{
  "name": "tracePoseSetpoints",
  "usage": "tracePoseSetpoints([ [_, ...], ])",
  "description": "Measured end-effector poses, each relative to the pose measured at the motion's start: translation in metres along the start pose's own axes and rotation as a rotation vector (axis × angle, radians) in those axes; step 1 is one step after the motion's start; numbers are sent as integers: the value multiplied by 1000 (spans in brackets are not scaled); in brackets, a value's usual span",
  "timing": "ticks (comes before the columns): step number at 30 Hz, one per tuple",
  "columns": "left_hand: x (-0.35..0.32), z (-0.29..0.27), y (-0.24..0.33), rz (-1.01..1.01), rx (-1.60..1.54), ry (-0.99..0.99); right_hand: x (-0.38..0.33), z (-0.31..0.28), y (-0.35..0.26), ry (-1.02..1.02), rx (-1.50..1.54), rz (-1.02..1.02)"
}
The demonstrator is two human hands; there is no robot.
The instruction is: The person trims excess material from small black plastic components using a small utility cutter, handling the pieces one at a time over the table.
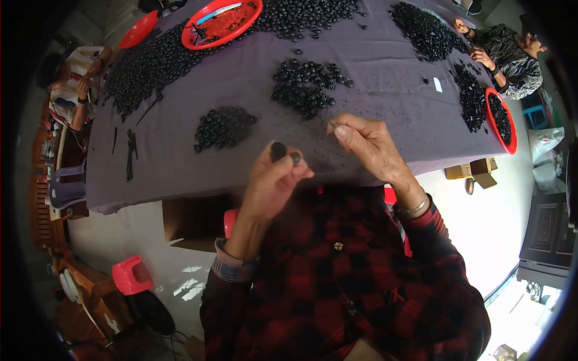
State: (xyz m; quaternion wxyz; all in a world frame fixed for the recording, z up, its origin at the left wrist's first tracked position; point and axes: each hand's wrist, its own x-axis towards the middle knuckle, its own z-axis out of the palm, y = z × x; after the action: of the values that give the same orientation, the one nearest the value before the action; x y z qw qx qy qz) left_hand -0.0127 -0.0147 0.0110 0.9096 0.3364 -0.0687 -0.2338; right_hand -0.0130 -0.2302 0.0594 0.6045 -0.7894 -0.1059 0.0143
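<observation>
Mid-frame, the left hand has its fingers clamped on black pieces, while the right hand has its fingers together, contents unclear; a slack left pinch could drop one onto the surface.

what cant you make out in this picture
In the head view:
- dark pieces in the left hand: blurred, partly covered by its fingers
- whatever the right hand may pinch: too small
- far end of the upper black pile: cut off by the top edge
- box below: top hidden by the tablecloth
</observation>
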Motion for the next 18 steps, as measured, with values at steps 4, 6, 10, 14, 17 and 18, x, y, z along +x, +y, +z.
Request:
tracePoseSetpoints([
  [4,1,-2,-3,-36,-22,-8,-5,5,0,-134,46,-40],
  [6,0,-3,-8,-69,-3,6,-7,17,0,-137,26,-184],
  [10,-2,-2,-7,-133,35,-116,-11,32,-7,-240,68,-228],
  [14,-6,-4,-1,-238,58,-121,-13,33,-8,-298,246,-105],
  [17,-6,-2,-3,-260,85,-70,-11,32,-1,-311,235,-98],
  [18,-5,0,-3,-250,78,-16,-7,29,1,-304,224,-106],
])
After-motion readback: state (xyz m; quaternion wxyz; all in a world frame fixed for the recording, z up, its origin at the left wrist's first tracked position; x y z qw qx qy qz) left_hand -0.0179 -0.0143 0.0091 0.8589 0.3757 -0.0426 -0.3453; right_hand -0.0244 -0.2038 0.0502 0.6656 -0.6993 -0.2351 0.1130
